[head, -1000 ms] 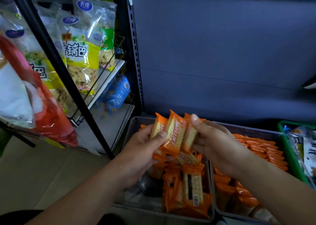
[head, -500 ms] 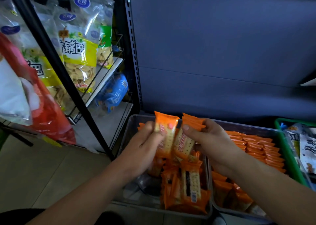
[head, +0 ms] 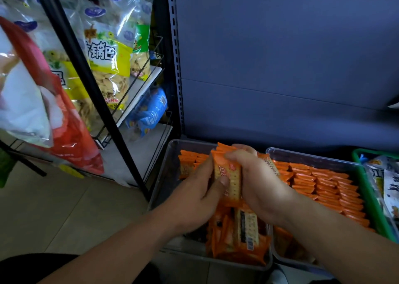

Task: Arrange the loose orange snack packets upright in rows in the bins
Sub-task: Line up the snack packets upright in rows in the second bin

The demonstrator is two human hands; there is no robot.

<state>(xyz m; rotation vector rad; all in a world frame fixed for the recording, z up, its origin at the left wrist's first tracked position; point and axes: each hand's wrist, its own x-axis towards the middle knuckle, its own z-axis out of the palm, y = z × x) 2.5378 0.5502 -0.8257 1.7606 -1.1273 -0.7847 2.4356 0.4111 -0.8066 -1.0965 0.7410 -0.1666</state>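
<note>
Packets (head: 230, 175) now bunched; left hand (head: 194, 199), right hand (head: 259, 182) grip them, long axes upright.

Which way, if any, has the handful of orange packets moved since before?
Yes: the handful sank slightly; its top no longer clears the left bin at its far rim.

A black wire rack (head: 87, 78) holds yellow-labelled snack bags (head: 108, 63) above a blue packet (head: 149, 113), a red bag (head: 71, 139) shows at the left, and a green basket (head: 367, 188) holds white packets (head: 391, 188).
</note>
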